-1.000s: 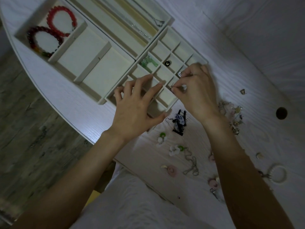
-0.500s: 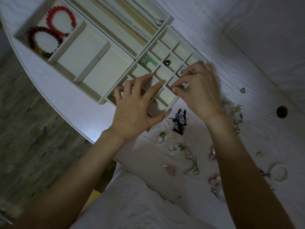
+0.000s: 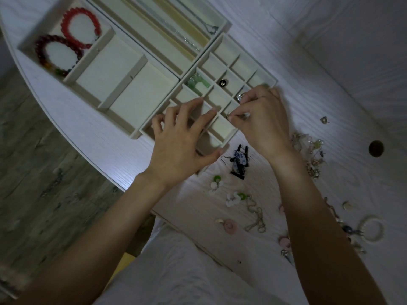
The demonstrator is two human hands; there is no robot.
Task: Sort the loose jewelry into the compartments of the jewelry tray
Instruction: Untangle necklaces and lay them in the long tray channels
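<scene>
Left hand (image 3: 178, 148) rests with fingers spread on the jewelry tray (image 3: 222, 48). At 3 o'clock of it, right hand (image 3: 263, 119) pinches a small earring (image 3: 228, 115) over a compartment.

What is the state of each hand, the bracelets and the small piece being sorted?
Left hand: open, fingers resting on the jewelry tray.
Right hand: pinches a small piece over a compartment.
Red bracelets: lying in a compartment.

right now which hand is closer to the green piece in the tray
Left. The left hand has its fingertips just below the green piece; the right hand is farther off, to its right.
</scene>
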